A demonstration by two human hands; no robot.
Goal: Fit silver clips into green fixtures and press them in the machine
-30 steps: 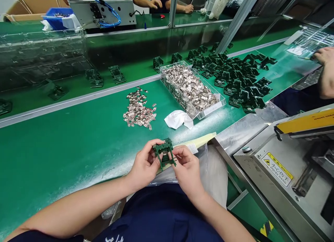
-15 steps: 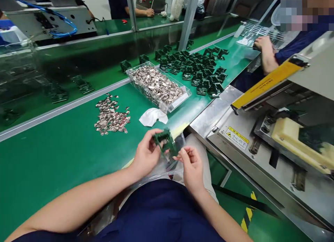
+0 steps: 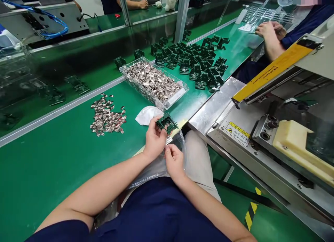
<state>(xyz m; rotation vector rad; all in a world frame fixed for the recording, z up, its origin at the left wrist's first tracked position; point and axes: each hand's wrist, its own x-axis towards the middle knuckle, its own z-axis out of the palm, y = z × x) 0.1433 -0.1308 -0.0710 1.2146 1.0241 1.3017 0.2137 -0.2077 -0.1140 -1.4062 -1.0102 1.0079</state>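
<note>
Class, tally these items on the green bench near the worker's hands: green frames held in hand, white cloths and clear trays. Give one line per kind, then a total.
green frame: 1
white cloth: 1
clear tray: 1
Total: 3

We view the scene through one head-worn camera, facing forward and down along the green workbench point(image 3: 47, 176). The left hand point(image 3: 154, 139) and right hand point(image 3: 174, 162) appear close up at lower centre, the machine point(image 3: 261, 137) near at right.
</note>
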